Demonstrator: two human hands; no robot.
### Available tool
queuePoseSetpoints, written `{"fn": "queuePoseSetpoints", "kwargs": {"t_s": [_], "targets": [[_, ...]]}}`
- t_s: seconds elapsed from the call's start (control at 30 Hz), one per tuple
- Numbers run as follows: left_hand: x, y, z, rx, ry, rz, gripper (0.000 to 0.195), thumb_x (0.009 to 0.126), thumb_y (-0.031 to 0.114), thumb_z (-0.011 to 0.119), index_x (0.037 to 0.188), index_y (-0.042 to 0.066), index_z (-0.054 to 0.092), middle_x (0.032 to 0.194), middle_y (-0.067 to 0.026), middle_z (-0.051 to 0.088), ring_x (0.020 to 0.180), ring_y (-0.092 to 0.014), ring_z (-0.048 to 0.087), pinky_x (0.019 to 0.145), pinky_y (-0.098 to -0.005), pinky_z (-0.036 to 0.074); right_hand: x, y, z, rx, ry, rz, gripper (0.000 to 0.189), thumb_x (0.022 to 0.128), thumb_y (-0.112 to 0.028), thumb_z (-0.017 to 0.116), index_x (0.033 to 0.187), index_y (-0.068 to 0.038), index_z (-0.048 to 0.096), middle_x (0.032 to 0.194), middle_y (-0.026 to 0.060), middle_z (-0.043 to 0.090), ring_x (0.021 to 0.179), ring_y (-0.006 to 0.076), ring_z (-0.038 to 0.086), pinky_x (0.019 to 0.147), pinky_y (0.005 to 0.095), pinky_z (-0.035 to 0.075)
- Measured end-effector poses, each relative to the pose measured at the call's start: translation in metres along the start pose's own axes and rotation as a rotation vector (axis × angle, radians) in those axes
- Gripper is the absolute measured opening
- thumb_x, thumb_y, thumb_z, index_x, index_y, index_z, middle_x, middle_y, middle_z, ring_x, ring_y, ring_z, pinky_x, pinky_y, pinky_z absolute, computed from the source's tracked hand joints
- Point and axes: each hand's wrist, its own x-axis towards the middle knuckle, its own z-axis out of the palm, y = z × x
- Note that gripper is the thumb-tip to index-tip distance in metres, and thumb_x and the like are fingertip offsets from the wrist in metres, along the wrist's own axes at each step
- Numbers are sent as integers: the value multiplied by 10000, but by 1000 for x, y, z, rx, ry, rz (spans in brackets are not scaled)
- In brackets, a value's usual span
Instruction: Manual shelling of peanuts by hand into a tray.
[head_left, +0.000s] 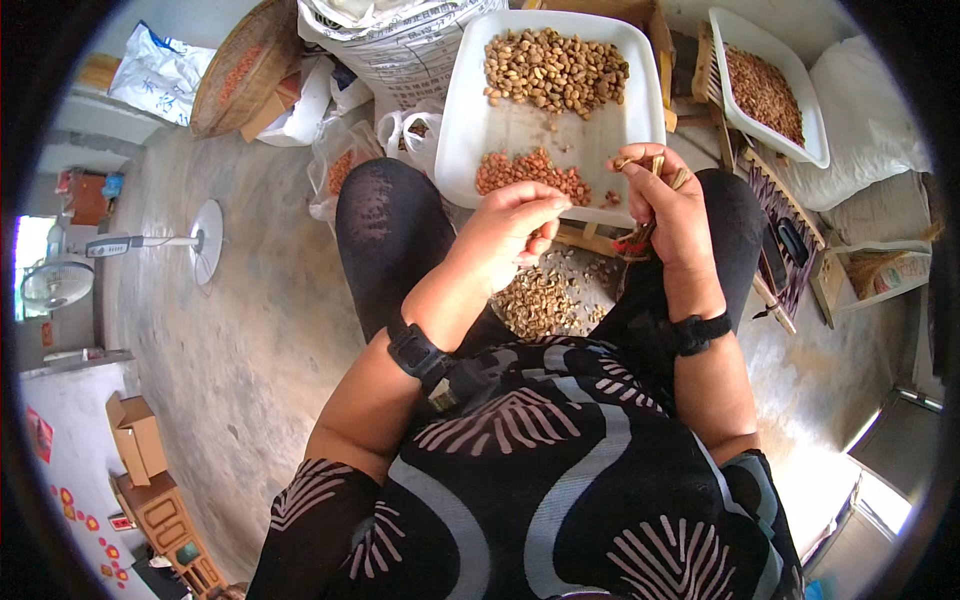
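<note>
My left hand (519, 225) is over the near edge of a white plastic tray (456, 112), thumb and forefinger pinched together. Whether something small is between them cannot be seen. In my right hand (670, 202), at the tray's near right corner, is a wooden stick tool (656, 165) with red binding at its lower end; my fingers hide much of it. A brown piece, perhaps a shell, shows by the right fingertips. Unshelled peanuts (555, 71) fill the tray's far part. Reddish peanut kernels (525, 171) lie along its near side.
Broken shells (544, 300) litter the floor between my knees. Bags of kernels (341, 169) and a large printed sack (397, 52) stand to the left. Another tray (765, 97) is at right, beside a white sack (862, 127). A standing fan (206, 240) is far left.
</note>
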Motion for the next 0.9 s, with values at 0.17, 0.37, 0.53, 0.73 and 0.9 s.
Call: {"fn": "queuePoseSetpoints", "kwargs": {"t_s": [0.17, 0.37, 0.53, 0.73, 0.9], "targets": [[4, 14, 22, -69, -118, 25, 128, 885, 146, 548, 970, 55, 580, 661, 3, 503, 512, -66, 427, 392, -171, 257, -9, -1, 5, 54, -61, -13, 126, 854, -49, 585, 977, -45, 615, 723, -34, 589, 491, 11, 392, 438, 165, 325], [19, 1, 23, -155, -78, 25, 100, 847, 102, 566, 915, 29, 553, 741, -58, 584, 515, -90, 462, 384, -183, 286, -10, 6, 18, -270, -76, -133, 117, 866, -1, 558, 967, -14, 615, 776, -8, 620, 693, 46, 576, 636, 201, 481], [24, 0, 24, -241, -57, 70, 126, 846, 90, 554, 943, 10, 556, 761, -68, 601, 500, -90, 464, 384, -179, 294, -11, -4, 20, -182, -57, -3, 102, 860, 8, 557, 941, -9, 617, 807, 3, 637, 743, 77, 611, 667, 198, 477], [32, 0, 11, -119, -91, 157, 217, 881, 116, 522, 1048, -12, 579, 733, -45, 570, 496, -85, 451, 394, -175, 295, -9, 5, 11, -155, -20, 3, 89, 857, -52, 580, 931, -35, 626, 786, -19, 637, 569, 16, 488, 495, 159, 373], [35, 7, 3, -102, 39, 186, 238, 891, 103, 506, 1081, -24, 571, 722, -45, 558, 500, -86, 442, 403, -177, 306, -5, 8, 7, -21, 46, 45, 133, 854, -57, 570, 970, 0, 604, 798, 28, 602, 506, 22, 381, 451, 177, 294]]}}
